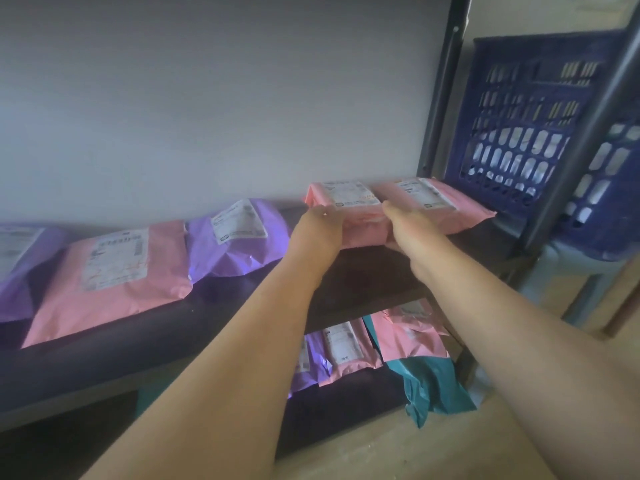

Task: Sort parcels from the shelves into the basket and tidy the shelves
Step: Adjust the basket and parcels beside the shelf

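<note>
A pink parcel (pixel 349 206) with a white label lies at the right end of the dark shelf (pixel 363 275). My left hand (pixel 317 233) grips its left front edge and my right hand (pixel 410 233) grips its front right side, fingers tucked under. A second pink parcel (pixel 450 206) lies just right of it, reaching the shelf's end. Further left on the same shelf lie a purple parcel (pixel 239 237), a large pink parcel (pixel 114 275) and another purple parcel (pixel 20 268). The blue basket (pixel 526 116) stands to the right of the shelving, with parcels showing through its slots.
The lower shelf holds purple (pixel 308 362), pink (pixel 346 351), pink (pixel 412 334) and teal parcels (pixel 429 382), the teal one hanging over the front edge. A dark shelf post (pixel 446 84) rises between the shelf and the basket. A grey stool (pixel 568 275) carries the basket.
</note>
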Motion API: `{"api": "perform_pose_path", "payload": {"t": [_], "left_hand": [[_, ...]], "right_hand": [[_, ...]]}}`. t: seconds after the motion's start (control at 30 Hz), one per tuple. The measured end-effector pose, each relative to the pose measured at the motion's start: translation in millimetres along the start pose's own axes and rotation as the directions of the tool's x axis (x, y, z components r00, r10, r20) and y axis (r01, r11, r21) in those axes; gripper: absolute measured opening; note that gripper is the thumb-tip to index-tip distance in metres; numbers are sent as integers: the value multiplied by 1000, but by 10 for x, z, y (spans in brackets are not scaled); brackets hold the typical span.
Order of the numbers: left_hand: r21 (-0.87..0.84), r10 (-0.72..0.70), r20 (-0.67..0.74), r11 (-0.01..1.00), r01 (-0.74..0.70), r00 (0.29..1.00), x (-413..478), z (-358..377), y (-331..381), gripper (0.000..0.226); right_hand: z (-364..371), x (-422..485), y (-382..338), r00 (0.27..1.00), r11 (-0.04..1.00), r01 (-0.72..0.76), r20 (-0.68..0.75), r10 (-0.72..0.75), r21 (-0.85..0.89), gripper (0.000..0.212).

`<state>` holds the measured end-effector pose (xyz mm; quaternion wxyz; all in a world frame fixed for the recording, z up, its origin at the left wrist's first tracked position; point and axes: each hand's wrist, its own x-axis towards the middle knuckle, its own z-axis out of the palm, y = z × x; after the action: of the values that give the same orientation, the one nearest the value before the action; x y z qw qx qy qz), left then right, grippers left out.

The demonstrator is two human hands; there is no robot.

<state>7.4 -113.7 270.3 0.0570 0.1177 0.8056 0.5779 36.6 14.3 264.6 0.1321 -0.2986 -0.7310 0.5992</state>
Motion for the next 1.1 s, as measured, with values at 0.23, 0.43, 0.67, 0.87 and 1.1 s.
{"api": "perform_pose_path", "payload": {"t": [0.23,0.43,0.67,0.87,1.1], "left_hand": [[-330,-83,6,941,80,997,-301,-248,111,9],[-504,-103,41,857,109,994,-507,-415,219,15],[-494,85,185,869,18,979,-497,-584,113,26],[-457,92,156,889,-10,983,-409,-653,29,37],[-514,105,124,857,-27,987,-349,-570,17,45]], "right_hand": [[-124,-212,-32,996,965,38,67,-57,258,24],[-235,-544,-155,968,870,114,144,-206,480,18],[-278,-725,-166,895,885,190,297,-334,425,32],[-245,-698,-125,872,893,232,324,-366,385,48],[-288,-617,-135,858,891,250,339,-385,379,56]]}}
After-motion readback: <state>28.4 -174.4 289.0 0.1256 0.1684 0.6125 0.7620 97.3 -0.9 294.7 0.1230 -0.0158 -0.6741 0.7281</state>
